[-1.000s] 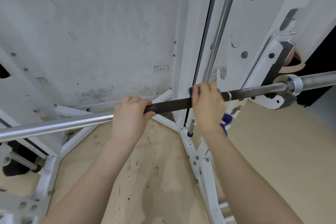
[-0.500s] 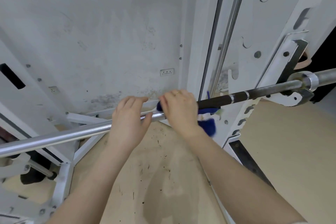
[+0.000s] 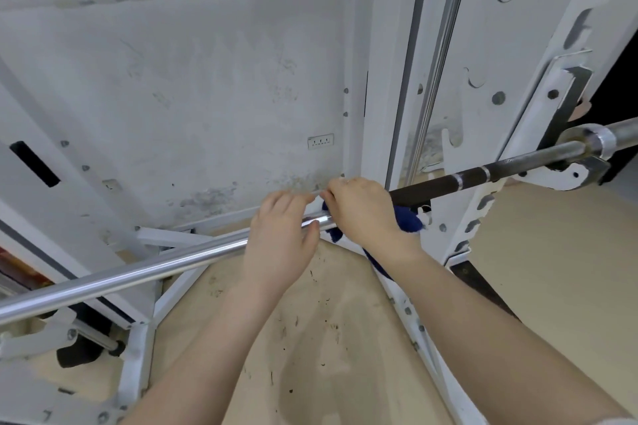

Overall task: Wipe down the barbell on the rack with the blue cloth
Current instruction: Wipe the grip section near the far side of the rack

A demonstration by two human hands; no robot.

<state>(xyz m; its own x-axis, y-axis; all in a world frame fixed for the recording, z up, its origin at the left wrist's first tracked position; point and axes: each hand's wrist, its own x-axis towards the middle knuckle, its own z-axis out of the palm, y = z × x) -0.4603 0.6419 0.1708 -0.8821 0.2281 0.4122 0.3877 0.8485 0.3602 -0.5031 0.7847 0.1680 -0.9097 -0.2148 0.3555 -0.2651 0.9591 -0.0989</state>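
Since a second ago the right hand (image 3: 362,209) has slid the blue cloth (image 3: 407,219) leftward along the barbell (image 3: 483,174), off the dark grip section to where the shiny middle begins, just beside the left hand (image 3: 279,238). The right hand is clenched around cloth and bar; the left hand rests over the bar, fingers loosening. The barbell lies across the rack (image 3: 566,179). The wiping stroke is mid-run; continuing left probably calls for the left hand to shift away first.

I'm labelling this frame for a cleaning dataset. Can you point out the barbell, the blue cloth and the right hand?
barbell (image 3: 476,178): head view, dark knurled section right of the hands.
blue cloth (image 3: 409,219): head view, bunched part below the bar.
right hand (image 3: 362,205): head view, back of the hand.
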